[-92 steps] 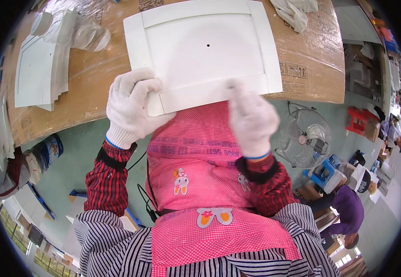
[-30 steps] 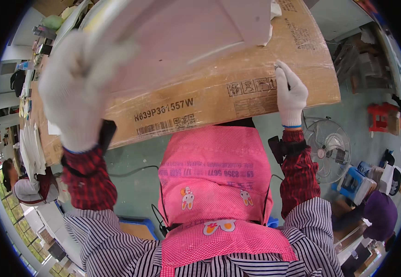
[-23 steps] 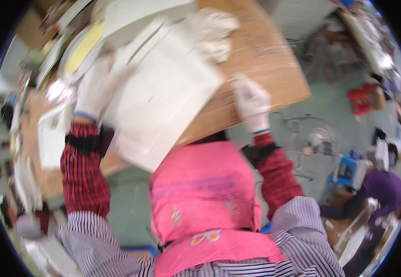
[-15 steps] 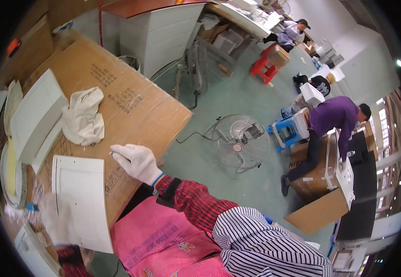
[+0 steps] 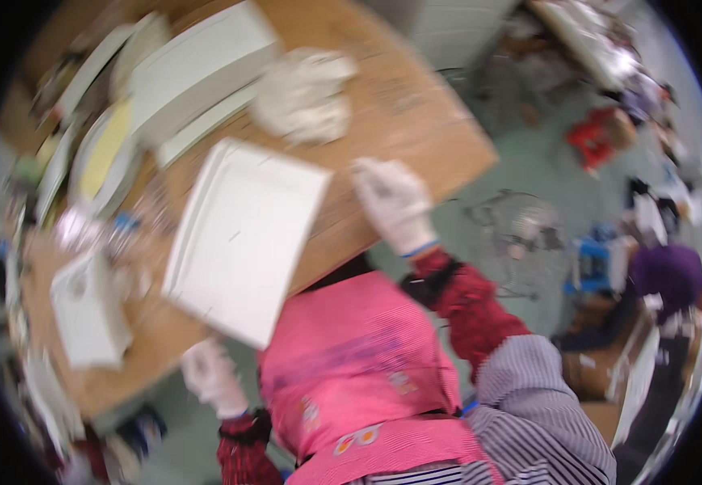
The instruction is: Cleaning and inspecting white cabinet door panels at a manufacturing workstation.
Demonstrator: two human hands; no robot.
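A white rectangular panel with a raised border lies tilted at the near edge of the cardboard-covered table. To its right, apart from it, my right hand in a white glove is closed over the cardboard. Whatever its fingers pinch is too small and blurred to name. My left hand, also gloved, is by the panel's lower edge, past the table edge. Motion smears its fingers, and I cannot tell whether they touch the panel. Beyond the panel lies a crumpled off-white cloth, beside curved white panels.
A white angled piece and clear plastic wrap lie left on the cardboard-covered table. A floor fan stands to the right. Further right, a person in purple bends by cartons, near a blue stool.
My view has turned, shifting the scene. The panel now sits angled differently and overhangs the table edge. My left hand has moved from over the panel to its lower edge.
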